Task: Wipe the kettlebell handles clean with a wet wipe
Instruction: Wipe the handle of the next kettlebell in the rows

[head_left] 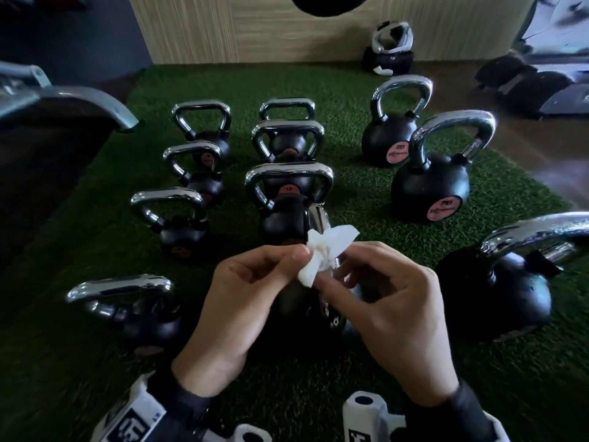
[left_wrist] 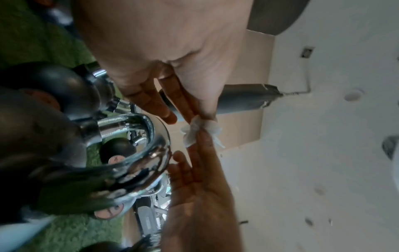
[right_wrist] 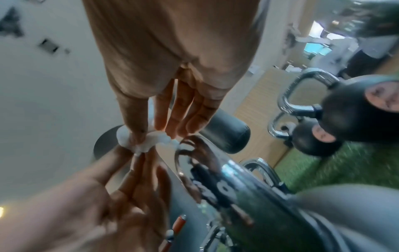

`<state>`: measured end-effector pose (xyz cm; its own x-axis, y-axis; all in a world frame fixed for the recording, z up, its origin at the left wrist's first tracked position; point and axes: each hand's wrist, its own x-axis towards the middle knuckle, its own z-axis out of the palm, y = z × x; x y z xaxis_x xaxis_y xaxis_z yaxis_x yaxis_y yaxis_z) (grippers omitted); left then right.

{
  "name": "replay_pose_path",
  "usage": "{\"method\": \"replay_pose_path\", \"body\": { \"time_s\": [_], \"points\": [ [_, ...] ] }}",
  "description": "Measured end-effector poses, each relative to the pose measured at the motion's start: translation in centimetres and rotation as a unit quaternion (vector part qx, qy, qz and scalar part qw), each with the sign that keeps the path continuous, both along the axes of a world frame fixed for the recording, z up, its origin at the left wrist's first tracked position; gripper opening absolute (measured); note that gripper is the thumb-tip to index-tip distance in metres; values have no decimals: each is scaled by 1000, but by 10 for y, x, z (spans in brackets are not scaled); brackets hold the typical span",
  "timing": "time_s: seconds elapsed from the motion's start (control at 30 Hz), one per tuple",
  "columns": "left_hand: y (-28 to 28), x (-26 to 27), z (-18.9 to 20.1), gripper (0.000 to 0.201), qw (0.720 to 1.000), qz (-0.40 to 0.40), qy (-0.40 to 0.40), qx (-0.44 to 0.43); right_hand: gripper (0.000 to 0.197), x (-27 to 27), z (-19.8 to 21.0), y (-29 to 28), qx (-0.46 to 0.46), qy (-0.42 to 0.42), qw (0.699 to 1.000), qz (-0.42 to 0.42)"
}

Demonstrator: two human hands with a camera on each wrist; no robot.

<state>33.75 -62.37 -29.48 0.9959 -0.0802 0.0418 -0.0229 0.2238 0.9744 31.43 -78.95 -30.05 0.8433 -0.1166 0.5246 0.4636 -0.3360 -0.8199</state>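
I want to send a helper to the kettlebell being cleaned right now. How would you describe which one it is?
On the green turf mat, find the middle column of kettlebells and go to its near end. The kettlebell there sits right under both hands, its chrome handle rising behind the white wet wipe that the left hand and right hand pinch.

Green turf mat (head_left: 366, 199) meets a wooden wall panel (head_left: 255, 27).

Bare left hand (head_left: 245, 301) and right hand (head_left: 392, 301), no rings or gloves. Black sleeves (head_left: 185, 406) snug to both wrists. Just behind the sleeve cuffs, white wrist-mounted camera housings (head_left: 366, 416) with black block markings and round dark holes.
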Motion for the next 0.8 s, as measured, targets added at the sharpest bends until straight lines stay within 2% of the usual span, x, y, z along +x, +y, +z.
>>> {"method": "replay_pose_path", "body": {
  "time_s": [0.23, 0.3, 0.37, 0.43, 0.5, 0.57, 0.6, 0.63, 0.67, 0.73, 0.8],
  "points": [
    [2, -5, -3, 44, 985, -101, -91, 102, 23, 0, -7, -15, 105, 57, 992, 30],
    [0, -3, -10, 38, 981, -72, -121, 131, 23, 1, -13, -23, 128, 66, 989, 27],
    [3, 5, -29, 28, 969, 10, -143, 202, 21, 3, -21, -33, 148, 75, 986, 1],
    [12, 16, -59, 63, 943, 26, -141, 300, 17, 5, -32, -44, 164, 89, 982, -29],
    [16, 24, -87, 96, 906, -70, -115, 401, 15, 6, -43, -50, 181, 110, 976, -48],
    [9, 26, -111, 131, 844, -160, -106, 502, 14, 7, -51, -54, 184, 126, 973, -65],
    [1, 25, -118, 143, 822, -160, -110, 535, 14, 8, -55, -55, 174, 132, 973, -76],
    [-9, 24, -121, 146, 814, -129, -122, 553, 14, 10, -60, -57, 157, 136, 974, -86],
    [-18, 22, -120, 143, 815, -85, -141, 555, 13, 12, -64, -58, 134, 141, 976, -98],
    [-30, 20, -119, 124, 836, 2, -183, 517, 12, 20, -73, -61, 81, 152, 977, -128],
    [-35, 21, -119, 109, 849, 44, -207, 484, 14, 29, -79, -61, 46, 157, 975, -147]
  ]
}}
